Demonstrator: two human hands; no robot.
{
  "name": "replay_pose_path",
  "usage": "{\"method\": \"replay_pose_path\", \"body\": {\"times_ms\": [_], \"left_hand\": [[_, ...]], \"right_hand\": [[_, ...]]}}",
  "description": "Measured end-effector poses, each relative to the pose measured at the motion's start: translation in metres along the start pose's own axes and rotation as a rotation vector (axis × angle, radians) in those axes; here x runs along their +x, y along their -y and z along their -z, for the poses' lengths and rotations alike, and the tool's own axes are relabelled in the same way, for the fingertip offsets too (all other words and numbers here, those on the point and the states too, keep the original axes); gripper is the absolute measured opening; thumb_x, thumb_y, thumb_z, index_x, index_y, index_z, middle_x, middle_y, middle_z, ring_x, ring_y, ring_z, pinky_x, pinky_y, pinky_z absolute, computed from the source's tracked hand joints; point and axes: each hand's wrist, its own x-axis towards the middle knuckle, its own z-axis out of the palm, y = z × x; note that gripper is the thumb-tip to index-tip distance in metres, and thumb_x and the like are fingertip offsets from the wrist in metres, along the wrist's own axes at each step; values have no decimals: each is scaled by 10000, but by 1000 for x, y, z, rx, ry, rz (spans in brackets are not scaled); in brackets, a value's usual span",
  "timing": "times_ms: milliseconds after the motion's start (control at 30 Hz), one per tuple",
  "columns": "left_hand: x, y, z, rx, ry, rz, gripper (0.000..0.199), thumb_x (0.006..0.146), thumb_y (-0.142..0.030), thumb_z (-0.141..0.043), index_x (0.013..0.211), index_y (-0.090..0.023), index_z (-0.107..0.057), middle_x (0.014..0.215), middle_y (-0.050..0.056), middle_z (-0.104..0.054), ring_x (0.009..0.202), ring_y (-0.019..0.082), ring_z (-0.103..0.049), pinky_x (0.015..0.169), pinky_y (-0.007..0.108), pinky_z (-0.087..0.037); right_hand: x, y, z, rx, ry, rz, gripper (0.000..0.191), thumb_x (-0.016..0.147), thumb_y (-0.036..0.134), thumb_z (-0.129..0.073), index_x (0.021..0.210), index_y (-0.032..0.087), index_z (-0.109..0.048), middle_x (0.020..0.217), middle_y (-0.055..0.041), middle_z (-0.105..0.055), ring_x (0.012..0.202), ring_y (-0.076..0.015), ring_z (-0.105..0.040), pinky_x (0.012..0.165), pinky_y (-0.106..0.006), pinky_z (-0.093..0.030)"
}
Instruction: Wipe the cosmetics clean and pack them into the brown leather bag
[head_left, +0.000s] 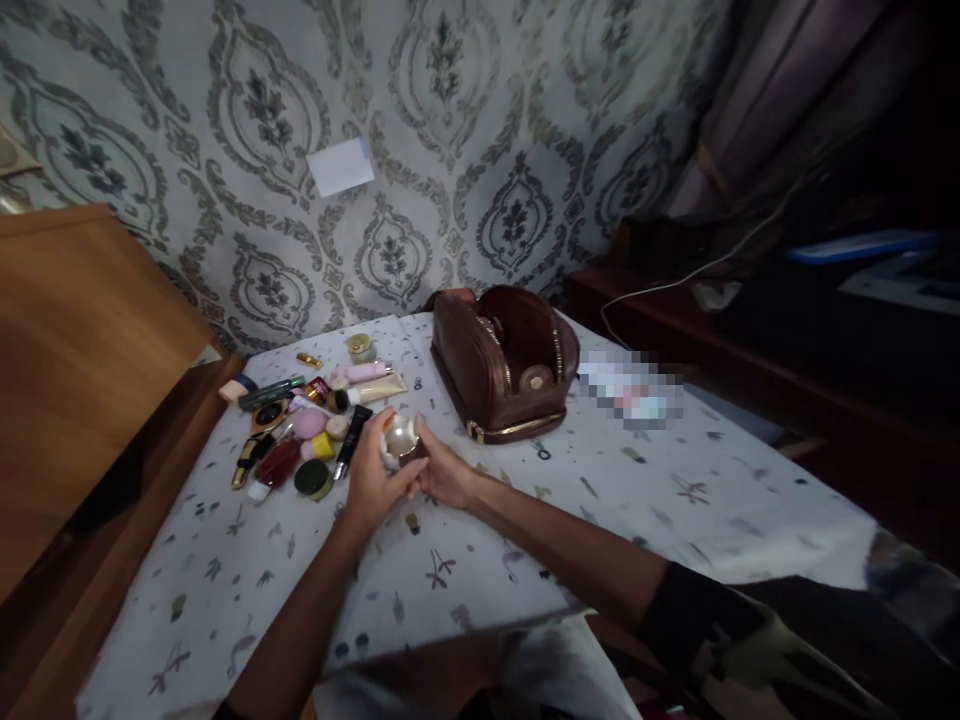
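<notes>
Between my two hands is a small round jar (401,438) with a shiny pale gold top, held above the table. My left hand (371,480) is closed round its left side, and the fingers of my right hand (442,470) press on its right side. Just left of my hands lies a black tube (351,440), beside a pink egg-shaped sponge (309,423), a yellow-capped item (318,447), a dark green round jar (313,480) and a red bottle (277,464). A brown leather bag (480,370) stands unzipped behind and to the right of my hands.
The patterned white tablecloth (300,600) also bears a gold-lidded jar (360,347), a cream tube (379,388) and several other cosmetics at the left. A blurred-out item (634,390) lies right of the bag. A wooden panel (90,370) borders the left side.
</notes>
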Motion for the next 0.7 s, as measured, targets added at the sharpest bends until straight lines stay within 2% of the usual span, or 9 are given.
{"method": "replay_pose_path", "body": {"times_ms": [67,133,300,500,700], "left_hand": [[1,2,2,5,-25,36,566,775,-386,-704,1280,-210,-520,1202,102,-618,1122,280,-588,982,408,-446],[1,3,5,-32,-50,81,467,797,-384,-665,1215,-207,-555,1149,88,-640,1061,268,-610,942,399,-466],[1,-1,9,-150,-5,127,340,833,-429,-592,1105,-226,-610,1071,55,-677,984,243,-639,880,363,-497],[1,0,10,-133,5,100,364,879,-472,-505,1086,-195,-620,1034,64,-693,957,239,-644,827,346,-509],[0,7,4,-57,-74,136,397,903,-487,-451,1143,-201,-588,1103,75,-663,1023,245,-613,908,373,-477]], "right_hand": [[2,-3,2,-49,36,-68,872,938,703,-24,905,104,-657,500,-53,-618,446,-150,-611,433,-209,-485],[4,-5,4,-73,65,-102,897,926,719,-18,967,95,-660,524,-68,-640,466,-168,-630,441,-222,-483],[7,-4,6,-35,93,-44,831,913,761,-131,1130,126,-622,680,-59,-701,517,-162,-651,479,-233,-487],[7,-1,6,10,135,-88,828,894,788,-191,1086,101,-612,666,-57,-697,578,-184,-680,557,-263,-498],[7,-3,7,57,124,-34,748,896,771,-306,1048,109,-619,697,-58,-701,618,-183,-677,615,-281,-494]]}}
